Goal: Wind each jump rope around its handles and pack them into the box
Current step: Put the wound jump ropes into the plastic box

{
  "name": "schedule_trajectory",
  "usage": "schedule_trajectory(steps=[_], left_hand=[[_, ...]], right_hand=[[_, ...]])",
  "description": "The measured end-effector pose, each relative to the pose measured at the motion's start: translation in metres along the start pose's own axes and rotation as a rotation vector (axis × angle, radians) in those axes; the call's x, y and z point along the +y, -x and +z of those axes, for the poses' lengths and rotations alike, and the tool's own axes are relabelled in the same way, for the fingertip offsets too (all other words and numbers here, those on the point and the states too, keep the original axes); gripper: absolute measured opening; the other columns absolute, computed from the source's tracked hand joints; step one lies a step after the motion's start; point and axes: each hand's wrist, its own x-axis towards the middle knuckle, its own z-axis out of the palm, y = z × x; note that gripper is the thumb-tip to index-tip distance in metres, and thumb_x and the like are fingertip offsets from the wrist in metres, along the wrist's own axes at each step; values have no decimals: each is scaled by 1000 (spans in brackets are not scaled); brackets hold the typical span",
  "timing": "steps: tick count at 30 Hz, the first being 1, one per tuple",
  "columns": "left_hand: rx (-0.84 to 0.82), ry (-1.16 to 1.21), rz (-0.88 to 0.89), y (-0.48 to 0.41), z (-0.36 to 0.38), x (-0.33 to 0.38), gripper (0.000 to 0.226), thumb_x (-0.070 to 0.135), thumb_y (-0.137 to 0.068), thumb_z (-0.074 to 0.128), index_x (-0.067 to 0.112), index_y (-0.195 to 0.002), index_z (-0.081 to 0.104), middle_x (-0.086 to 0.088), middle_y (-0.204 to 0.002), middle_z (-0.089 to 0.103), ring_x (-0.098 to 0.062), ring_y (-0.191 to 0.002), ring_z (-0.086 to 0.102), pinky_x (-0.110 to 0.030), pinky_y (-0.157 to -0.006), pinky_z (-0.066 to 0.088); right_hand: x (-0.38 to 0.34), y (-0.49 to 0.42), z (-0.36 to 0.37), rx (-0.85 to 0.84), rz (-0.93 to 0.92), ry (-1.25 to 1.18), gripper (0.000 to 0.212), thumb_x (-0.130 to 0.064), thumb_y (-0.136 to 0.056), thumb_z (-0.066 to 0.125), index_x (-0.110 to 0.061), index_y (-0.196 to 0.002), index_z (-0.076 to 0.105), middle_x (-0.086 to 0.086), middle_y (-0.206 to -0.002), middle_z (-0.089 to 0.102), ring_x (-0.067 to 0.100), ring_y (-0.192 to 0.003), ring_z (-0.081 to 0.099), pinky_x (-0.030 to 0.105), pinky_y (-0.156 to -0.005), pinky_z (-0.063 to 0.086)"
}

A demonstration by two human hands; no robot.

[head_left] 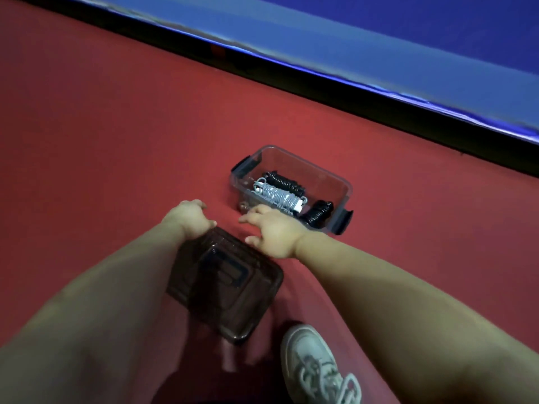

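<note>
A clear plastic box [326, 173] with dark side clips stands open on the red floor. Inside lie a wound white jump rope [277, 195], a wound black one [281, 179] behind it and another black one [318, 212] at the near right corner. The box's dark, see-through lid [224, 287] is in front of me, lifted off the floor. My left hand [189, 218] grips the lid's far left edge. My right hand [272, 230] hovers by the lid's far right corner with fingers spread, just short of the box.
A blue padded mat [379, 48] with a black edge runs diagonally across the back. My white sneaker [315, 365] is on the floor at the bottom, right of the lid. Red floor stretches to the left and right.
</note>
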Motion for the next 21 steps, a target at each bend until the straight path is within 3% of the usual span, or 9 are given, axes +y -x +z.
schedule_trajectory(steps=[3, 7, 11, 14, 21], left_hand=[[-14, 75, -87, -1, 25, -17, 68, 40, -83, 68, 10, -138, 41, -15, -140, 44, -33, -127, 45, -38, -107, 37], [-28, 10, -135, -6, 60, -32, 71, 47, -83, 64, 13, -139, 38, -15, -138, 38, -35, -129, 39, -39, -108, 34], [-50, -50, -214, -20, 78, -48, 87, 46, -82, 65, 18, -149, 19, -12, -150, 24, -34, -138, 27, -43, -111, 27], [-63, -85, -241, -29, 84, -61, 88, 45, -84, 64, 20, -151, 14, -12, -153, 22, -35, -139, 25, -45, -112, 26], [8, -78, -259, -29, 86, -71, 66, 43, -85, 61, 19, -141, 35, -14, -140, 34, -37, -129, 36, -44, -103, 33]], right_hand=[[-8, 2, 50, -99, 194, -79, 53, -28, -92, 54, -20, -141, 38, 10, -135, 38, 31, -125, 42, 34, -106, 36], [2, 1, 114, -181, 633, -362, 63, -22, -90, 51, -12, -145, 23, 15, -146, 25, 35, -131, 37, 37, -107, 35], [14, 0, 144, -180, 972, -583, 75, -18, -91, 48, -10, -150, 2, 16, -152, 15, 33, -137, 30, 38, -111, 28], [21, -5, 158, -192, 1052, -616, 78, -22, -88, 55, -6, -148, 8, 16, -149, 27, 31, -135, 35, 38, -111, 31], [21, -8, 158, -133, 1040, -678, 65, -17, -89, 45, -1, -145, 16, 18, -148, 30, 34, -133, 38, 42, -109, 33]])
